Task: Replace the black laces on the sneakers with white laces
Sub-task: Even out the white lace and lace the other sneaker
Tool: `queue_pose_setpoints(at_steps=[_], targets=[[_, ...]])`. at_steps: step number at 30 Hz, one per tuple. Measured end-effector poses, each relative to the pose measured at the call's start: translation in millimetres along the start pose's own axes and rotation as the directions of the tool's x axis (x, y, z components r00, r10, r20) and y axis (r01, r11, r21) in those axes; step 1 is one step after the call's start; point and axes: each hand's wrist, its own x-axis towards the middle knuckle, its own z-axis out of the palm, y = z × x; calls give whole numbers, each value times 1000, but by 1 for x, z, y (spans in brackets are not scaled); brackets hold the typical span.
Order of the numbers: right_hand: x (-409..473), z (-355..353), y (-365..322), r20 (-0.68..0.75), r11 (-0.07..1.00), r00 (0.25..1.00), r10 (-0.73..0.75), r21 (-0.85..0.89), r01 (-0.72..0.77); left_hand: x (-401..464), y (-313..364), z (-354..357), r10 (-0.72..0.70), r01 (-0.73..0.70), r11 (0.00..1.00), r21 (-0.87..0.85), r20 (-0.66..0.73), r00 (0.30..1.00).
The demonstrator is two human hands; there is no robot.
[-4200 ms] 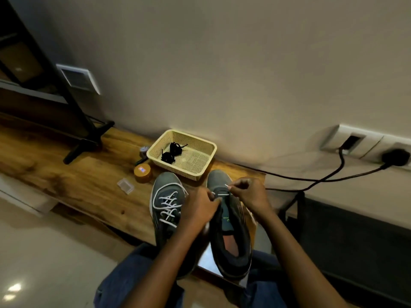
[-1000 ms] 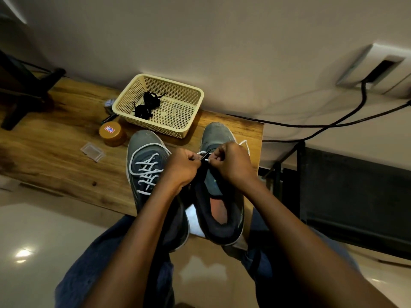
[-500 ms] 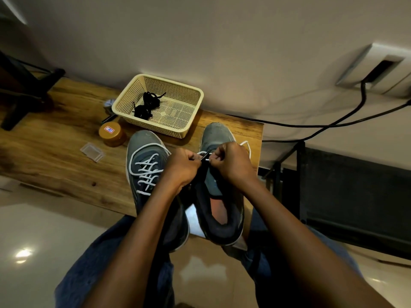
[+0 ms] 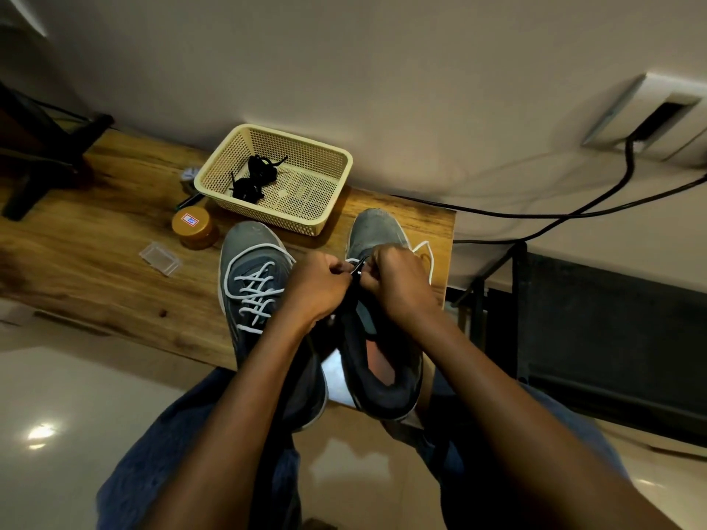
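Two hands are meeting over the forward eyelets of the right-hand sneaker [image 4: 377, 231], and both sets of fingers are curled tight. The left hand [image 4: 317, 290] is pinching the white lace [image 4: 427, 258] between thumb and fingers [image 4: 337, 266]; the right hand [image 4: 398, 283] is gripping the same lace just beside it, knuckles almost touching. One loop of that lace is trailing off the shoe's right side onto the surface [image 4: 95, 269]. Whether the lace tip is in an eyelet I cannot tell, since the fingers are covering it.

Two grey sneakers are lying side by side, toes toward the wall, heels hanging past the near edge of the surface. The left-hand sneaker [image 4: 252, 262] is carrying a white lace crossed through its eyelets. One cream basket [image 4: 336, 177] is sitting just beyond the toes, holding one bundle of black laces [image 4: 254, 179]. One small round orange tin [image 4: 195, 227] is standing left of the basket, and one clear plastic case [image 4: 160, 258] is lying near it.
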Motion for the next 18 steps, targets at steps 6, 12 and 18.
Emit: queue_pose_setpoints(at_steps=[6, 12, 18], targets=[[1, 1, -6, 41, 970, 993, -107, -216, 113, -1, 2, 0, 19, -20, 995, 93, 11, 1000], [2, 1, 0, 30, 991, 998, -61, -115, 64, -4, 1, 0, 5, -5, 1000, 25, 21, 1000], [2, 1, 3, 63, 973, 992, -111, -198, 122, -7, 4, 1, 37, -38, 991, 131, 12, 999]])
